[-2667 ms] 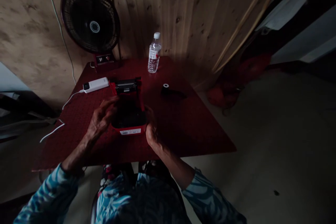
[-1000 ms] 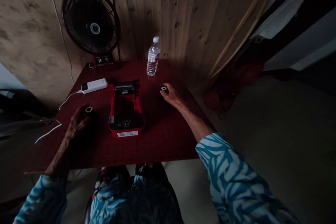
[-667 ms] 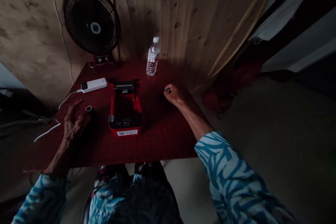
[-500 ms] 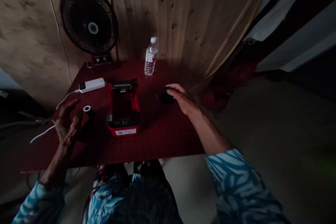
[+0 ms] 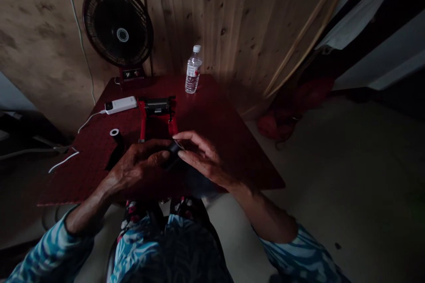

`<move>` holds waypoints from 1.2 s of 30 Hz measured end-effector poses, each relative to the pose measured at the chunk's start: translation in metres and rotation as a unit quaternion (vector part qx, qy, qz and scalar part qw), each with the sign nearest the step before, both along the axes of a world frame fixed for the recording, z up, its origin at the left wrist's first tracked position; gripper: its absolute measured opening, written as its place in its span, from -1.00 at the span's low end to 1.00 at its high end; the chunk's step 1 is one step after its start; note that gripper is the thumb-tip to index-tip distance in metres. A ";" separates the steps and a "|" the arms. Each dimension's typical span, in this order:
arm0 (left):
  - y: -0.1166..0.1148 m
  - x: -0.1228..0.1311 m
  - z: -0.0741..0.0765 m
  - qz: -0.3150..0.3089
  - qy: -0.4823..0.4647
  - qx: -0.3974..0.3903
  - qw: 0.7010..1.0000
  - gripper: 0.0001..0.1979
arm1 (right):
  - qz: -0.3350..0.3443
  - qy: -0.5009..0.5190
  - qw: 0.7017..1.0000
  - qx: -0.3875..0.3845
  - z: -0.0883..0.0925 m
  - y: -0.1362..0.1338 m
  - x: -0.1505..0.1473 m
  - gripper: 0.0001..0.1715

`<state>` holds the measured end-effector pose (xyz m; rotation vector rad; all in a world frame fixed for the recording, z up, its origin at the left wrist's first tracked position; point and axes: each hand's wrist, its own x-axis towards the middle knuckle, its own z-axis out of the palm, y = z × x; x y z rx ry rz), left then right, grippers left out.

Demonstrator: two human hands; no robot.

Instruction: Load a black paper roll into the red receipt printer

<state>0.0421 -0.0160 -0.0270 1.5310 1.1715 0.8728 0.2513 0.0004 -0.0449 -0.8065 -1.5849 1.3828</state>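
Observation:
Over the front of the red label printer (image 5: 142,126), both of my hands are closed round a small black roll (image 5: 173,152) with a pale curved edge. My left hand (image 5: 139,163) grips its left side, thumb on top. From the right, my right hand (image 5: 204,159) pinches the other end between thumb and fingers. The printer's rear black mechanism (image 5: 157,106) is exposed, and its front panel is hidden behind my hands. On the left stands another black roll (image 5: 115,136) with a white core, dark film trailing from it.
A white power bank (image 5: 121,105) with a cable lies at the left of the red table (image 5: 229,128). Behind are a water bottle (image 5: 193,70) and a dark fan (image 5: 117,31) near the wooden wall. Red bags (image 5: 275,126) sit on the floor at right.
My right hand has brought the black roll from the table's right side to the front of the printer. My left hand has come in from the left and closed on it too.

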 end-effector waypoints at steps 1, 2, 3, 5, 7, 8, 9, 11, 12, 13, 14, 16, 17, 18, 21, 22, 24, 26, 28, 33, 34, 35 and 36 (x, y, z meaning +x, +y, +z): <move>0.000 -0.004 0.001 0.007 0.005 -0.008 1.000 -0.49 | 0.006 0.016 1.000 -0.021 -0.006 -0.002 -0.002 -0.59; 0.000 -0.008 0.003 0.016 0.015 -0.007 1.000 -0.48 | 0.014 0.030 0.998 -0.050 -0.013 -0.005 -0.004 -0.53; 0.001 -0.012 0.006 0.027 0.032 0.001 0.999 -0.47 | 0.020 0.040 0.995 -0.084 -0.019 -0.009 -0.005 -0.49; 0.006 -0.020 0.011 0.048 0.072 0.033 0.996 -0.46 | 0.033 0.046 0.986 -0.156 -0.030 -0.018 -0.007 -0.47; 0.016 -0.027 0.011 0.062 0.116 0.068 0.989 -0.49 | 0.048 0.058 0.973 -0.217 -0.038 -0.025 -0.011 -0.50; 0.021 -0.030 0.010 0.062 0.140 0.079 0.985 -0.52 | 0.058 0.065 0.968 -0.235 -0.041 -0.029 -0.014 -0.52; 0.028 -0.031 0.008 0.059 0.164 0.091 0.980 -0.55 | 0.067 0.072 0.964 -0.248 -0.045 -0.031 -0.018 -0.54; 0.040 -0.031 0.002 0.049 0.222 0.123 0.966 -0.59 | 0.073 0.097 0.957 -0.262 -0.051 -0.032 -0.028 -0.54; 0.047 -0.029 0.001 0.043 0.261 0.139 0.954 -0.60 | 0.073 0.117 0.954 -0.268 -0.054 -0.031 -0.034 -0.53; 0.052 -0.026 0.000 0.039 0.306 0.154 0.939 -0.61 | 0.075 0.139 0.949 -0.275 -0.057 -0.030 -0.039 -0.52; 0.057 -0.021 0.001 0.036 0.354 0.165 0.920 -0.60 | 0.078 0.163 0.942 -0.283 -0.060 -0.029 -0.045 -0.51; 0.066 -0.011 0.005 0.033 0.447 0.167 0.878 -0.59 | 0.094 0.210 0.926 -0.299 -0.066 -0.026 -0.054 -0.50; 0.070 -0.006 0.008 0.030 0.487 0.159 0.858 -0.59 | 0.104 0.227 0.919 -0.306 -0.069 -0.026 -0.056 -0.50; 0.074 -0.001 0.011 0.027 0.521 0.150 0.840 -0.60 | 0.113 0.240 0.913 -0.310 -0.071 -0.026 -0.058 -0.49; 0.085 0.010 0.017 0.004 0.593 0.130 0.795 -0.63 | 0.132 0.240 0.910 -0.312 -0.075 -0.028 -0.055 -0.50; 0.089 0.013 0.017 -0.008 0.605 0.126 0.786 -0.64 | 0.136 0.228 0.913 -0.310 -0.076 -0.029 -0.051 -0.53; 0.095 0.015 0.016 -0.034 0.612 0.121 0.781 -0.63 | 0.141 0.203 0.917 -0.314 -0.076 -0.031 -0.042 -0.56; 0.100 0.015 0.011 -0.061 0.603 0.117 0.786 -0.64 | 0.137 0.187 0.916 -0.326 -0.076 -0.031 -0.031 -0.55; 0.106 0.014 0.004 -0.074 0.577 0.108 0.806 -0.66 | 0.120 0.179 0.919 -0.331 -0.075 -0.030 -0.020 -0.52; 0.124 0.005 -0.010 -0.056 0.493 0.050 0.867 -0.74 | 0.051 0.174 0.944 -0.275 -0.075 -0.018 0.005 -0.54; 0.126 0.003 -0.010 -0.063 0.483 0.047 0.872 -0.75 | 0.031 0.165 0.953 -0.254 -0.075 -0.014 0.010 -0.55; 0.125 -0.001 -0.009 -0.074 0.475 0.048 0.876 -0.75 | 0.003 0.148 0.962 -0.228 -0.075 -0.009 0.016 -0.55; 0.122 -0.005 -0.006 -0.083 0.467 0.052 0.879 -0.74 | -0.031 0.123 0.972 -0.199 -0.076 -0.005 0.021 -0.55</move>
